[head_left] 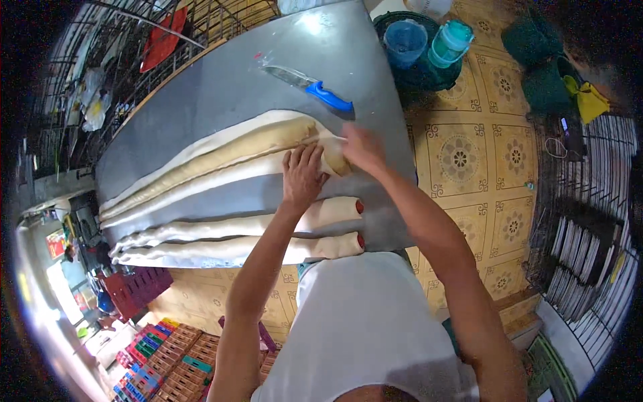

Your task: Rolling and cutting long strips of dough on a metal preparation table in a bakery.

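Note:
A long flat sheet of pale dough (201, 161) lies across the steel table (221, 87), with a tan filling strip (241, 146) along it. My left hand (303, 175) presses palm-down on the dough near its right end. My right hand (362, 147) grips the same end, folding dough over the filling. Two finished dough rolls (221, 228) with red filling at their ends lie nearer to me. A blue-handled knife (315, 86) rests on the table beyond my hands.
A dark basket (402, 74) holding a blue cup (404, 40) and a teal bottle (450, 41) stands on the patterned tile floor to the right. Wire racks (583, 234) stand at far right. Coloured crates (161, 355) sit at lower left.

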The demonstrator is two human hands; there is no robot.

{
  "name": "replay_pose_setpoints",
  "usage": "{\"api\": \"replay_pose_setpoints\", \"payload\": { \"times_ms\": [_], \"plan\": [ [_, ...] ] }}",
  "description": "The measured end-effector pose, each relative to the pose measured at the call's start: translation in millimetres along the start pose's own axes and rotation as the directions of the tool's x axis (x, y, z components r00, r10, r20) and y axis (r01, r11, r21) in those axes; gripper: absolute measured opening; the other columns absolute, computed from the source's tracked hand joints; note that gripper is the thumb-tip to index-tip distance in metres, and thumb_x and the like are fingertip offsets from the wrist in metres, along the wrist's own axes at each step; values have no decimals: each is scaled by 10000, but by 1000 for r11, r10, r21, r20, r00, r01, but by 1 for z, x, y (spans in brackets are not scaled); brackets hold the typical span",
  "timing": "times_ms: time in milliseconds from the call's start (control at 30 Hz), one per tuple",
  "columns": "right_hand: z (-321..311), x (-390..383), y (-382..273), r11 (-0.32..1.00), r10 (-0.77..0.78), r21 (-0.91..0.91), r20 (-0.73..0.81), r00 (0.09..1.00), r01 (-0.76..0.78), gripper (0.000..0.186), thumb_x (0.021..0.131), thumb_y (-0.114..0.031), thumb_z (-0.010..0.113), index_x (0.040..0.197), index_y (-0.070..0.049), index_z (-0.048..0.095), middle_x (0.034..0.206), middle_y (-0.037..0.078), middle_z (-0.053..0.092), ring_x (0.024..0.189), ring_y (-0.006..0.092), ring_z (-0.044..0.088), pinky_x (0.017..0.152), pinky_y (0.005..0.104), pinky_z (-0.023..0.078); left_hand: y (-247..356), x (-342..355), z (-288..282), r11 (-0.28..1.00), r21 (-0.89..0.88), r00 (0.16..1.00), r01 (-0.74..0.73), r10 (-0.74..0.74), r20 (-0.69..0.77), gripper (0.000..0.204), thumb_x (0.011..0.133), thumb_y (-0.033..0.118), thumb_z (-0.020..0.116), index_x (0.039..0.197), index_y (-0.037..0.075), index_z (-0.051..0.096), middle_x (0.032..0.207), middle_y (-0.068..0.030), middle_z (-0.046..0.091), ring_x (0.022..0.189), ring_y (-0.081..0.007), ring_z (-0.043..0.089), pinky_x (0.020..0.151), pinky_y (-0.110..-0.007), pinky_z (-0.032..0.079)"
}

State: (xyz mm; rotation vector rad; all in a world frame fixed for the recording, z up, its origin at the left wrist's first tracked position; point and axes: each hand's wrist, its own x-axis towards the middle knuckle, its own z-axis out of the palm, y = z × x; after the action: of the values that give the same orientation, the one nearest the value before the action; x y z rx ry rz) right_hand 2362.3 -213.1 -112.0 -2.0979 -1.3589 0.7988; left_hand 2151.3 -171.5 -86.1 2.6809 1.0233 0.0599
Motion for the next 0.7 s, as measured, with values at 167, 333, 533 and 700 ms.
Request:
{"api": "replay_pose_setpoints", "payload": {
  "times_ms": [167, 333, 533, 700],
  "plan": [
    [-25, -42, 18, 991, -19, 132, -59, 998, 27, 259, 930, -220, 692, 1136, -68, 654, 1128, 190, 699, 1054, 434, 658, 920, 529, 529, -1, 30, -14, 998, -1, 990, -68, 68, 120, 666, 886, 360, 790, 1465, 129, 556, 1489, -105, 560, 1378, -354, 481, 1153, -557, 351],
    [-16, -49, -17, 841, -540, -50, -125, 833, 538, 306, 863, -135, 730, 1153, -57, 673, 1248, 210, 626, 1171, 442, 601, 872, 546, 546, -13, 37, -19, 991, -6, 969, -132, 130, 209, 643, 913, 373, 755, 1461, 99, 559, 1478, -122, 565, 1370, -374, 487, 1156, -570, 354],
    [-33, -10, -20, 979, -123, 202, 469, 875, 30, 468, 868, -138, 729, 1310, -4, 652, 1297, 209, 639, 1230, 443, 588, 1025, 537, 502, 14, 1, -6, 994, -24, 993, -107, 108, 54, 746, 885, 344, 785, 1518, 68, 502, 1543, -132, 519, 1465, -354, 435, 1215, -569, 301],
    [-17, -36, 9, 886, -451, 2, -231, 862, 464, 354, 890, -262, 720, 1167, -42, 710, 1047, 234, 700, 998, 438, 668, 866, 519, 540, 25, 43, -14, 998, -70, 975, 4, 12, 220, 815, 854, 279, 817, 1548, 54, 454, 1549, -146, 514, 1469, -363, 433, 1229, -560, 278]
  ]
}}
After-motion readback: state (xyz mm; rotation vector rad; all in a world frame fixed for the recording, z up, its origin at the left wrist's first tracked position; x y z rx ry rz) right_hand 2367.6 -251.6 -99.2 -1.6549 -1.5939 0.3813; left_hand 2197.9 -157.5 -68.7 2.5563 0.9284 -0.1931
